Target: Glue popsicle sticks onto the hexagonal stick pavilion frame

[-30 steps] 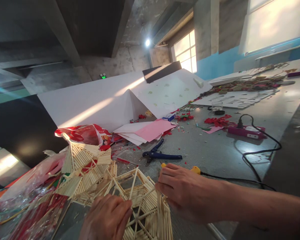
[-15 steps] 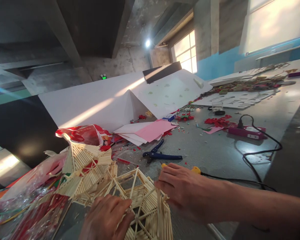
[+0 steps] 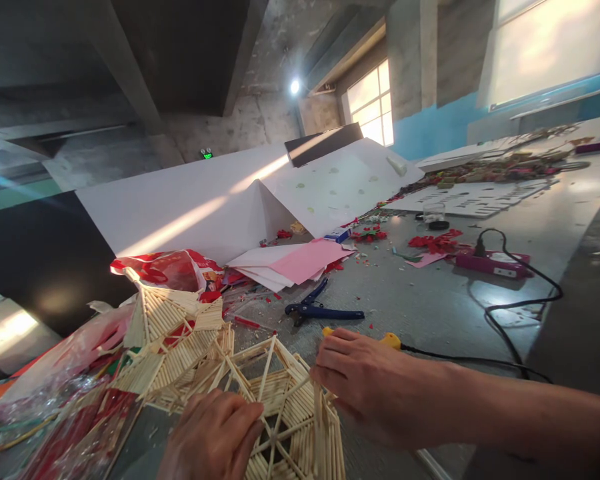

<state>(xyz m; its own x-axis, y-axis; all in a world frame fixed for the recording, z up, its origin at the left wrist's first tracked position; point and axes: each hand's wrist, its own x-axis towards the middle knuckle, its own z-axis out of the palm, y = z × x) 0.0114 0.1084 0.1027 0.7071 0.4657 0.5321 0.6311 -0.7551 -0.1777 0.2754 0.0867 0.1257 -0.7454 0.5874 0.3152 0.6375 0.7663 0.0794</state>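
A model of thin pale wooden sticks (image 3: 307, 427), with spokes meeting at a hub, lies at the bottom centre. My left hand (image 3: 213, 430) is closed at its left side, thumb and forefinger together on the sticks. At its right rim, my right hand (image 3: 367, 383) has bent fingers closed on the edge; its fingertips are partly hidden. Behind that hand lies a yellow tool (image 3: 392, 341) with a black cord, mostly covered. More joined stick pieces (image 3: 173, 347), with a pointed roof-like part, stand to the left. Beyond the hands rests a blue-handled cutter (image 3: 330, 312).
Pink and white sheets (image 3: 305, 260) lie behind the cutter. A purple power strip (image 3: 495, 264) and looping cord are at the right, near red paper scraps (image 3: 435, 241). Clear plastic bags (image 3: 75, 400) crowd the left. White boards (image 3: 195, 207) lean at the back.
My left thumb has drawn in against the forefinger. The right hand has shifted very slightly; the stick model stays in about the same place.
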